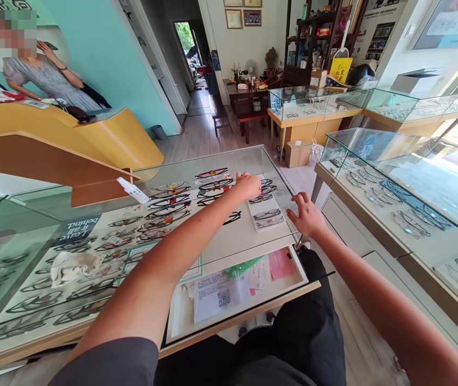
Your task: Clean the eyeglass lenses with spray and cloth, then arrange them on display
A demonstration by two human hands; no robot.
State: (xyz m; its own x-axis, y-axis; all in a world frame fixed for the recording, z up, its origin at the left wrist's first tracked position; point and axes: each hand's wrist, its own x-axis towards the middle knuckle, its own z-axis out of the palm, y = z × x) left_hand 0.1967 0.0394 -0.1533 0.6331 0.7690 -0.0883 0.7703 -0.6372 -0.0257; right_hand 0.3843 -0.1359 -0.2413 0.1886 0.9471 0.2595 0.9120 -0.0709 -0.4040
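My left hand (248, 185) reaches far across the glass display case (229, 161), fingers curled shut among the rows of eyeglass frames (172, 203); what they pinch is hidden. Right beside it lies a small white tray (267, 212) holding three pairs of glasses. My right hand (307, 215) hovers at the case's right corner, fingers spread and holding nothing, just right of that tray. Below the display shelf a drawer (293, 279) stands pulled out, with white papers (216, 295), a green slip and a pink slip (280, 264) in it.
A crumpled cloth (72, 265) lies among the frames at left. More glass cases (414, 177) line the right side across a narrow aisle. A person (47, 75) leans on the yellow counter (92, 139) at the upper left. A cardboard box (297, 153) sits on the floor.
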